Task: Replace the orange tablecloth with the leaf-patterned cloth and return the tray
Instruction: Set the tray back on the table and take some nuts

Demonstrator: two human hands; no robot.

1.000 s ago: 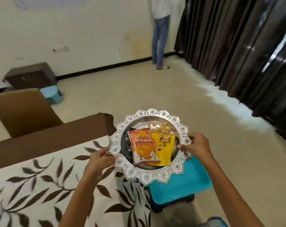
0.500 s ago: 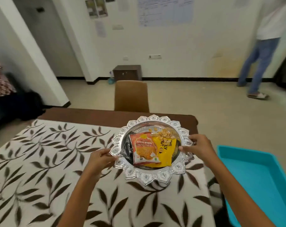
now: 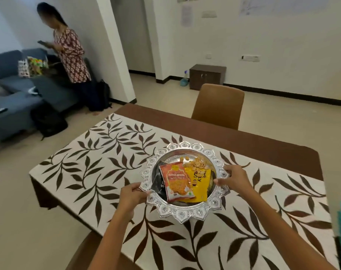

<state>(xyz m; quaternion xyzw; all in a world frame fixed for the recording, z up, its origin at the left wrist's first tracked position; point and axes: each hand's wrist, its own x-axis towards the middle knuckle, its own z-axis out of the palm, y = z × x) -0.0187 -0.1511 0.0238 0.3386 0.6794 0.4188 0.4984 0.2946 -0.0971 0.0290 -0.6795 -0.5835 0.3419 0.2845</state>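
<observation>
Left hand (image 3: 133,195) and right hand (image 3: 235,179) pinch opposite rims of the ornate silver tray (image 3: 182,213), level so snack packets stay put above the leaf-patterned cloth (image 3: 99,162).

leaf-patterned cloth (image 3: 99,168) bare around tray (image 3: 185,216), brown chair (image 3: 218,106) at far edge

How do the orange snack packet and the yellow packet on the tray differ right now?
The orange snack packet lies on top, its whole printed face showing; the yellow packet sits beneath it, with its left part covered. The orange packet has nothing resting on it, while loose chips sit at the yellow packet's far end. Both lie flat inside the silver tray, which the left hand and right hand grip by opposite rims.
</observation>
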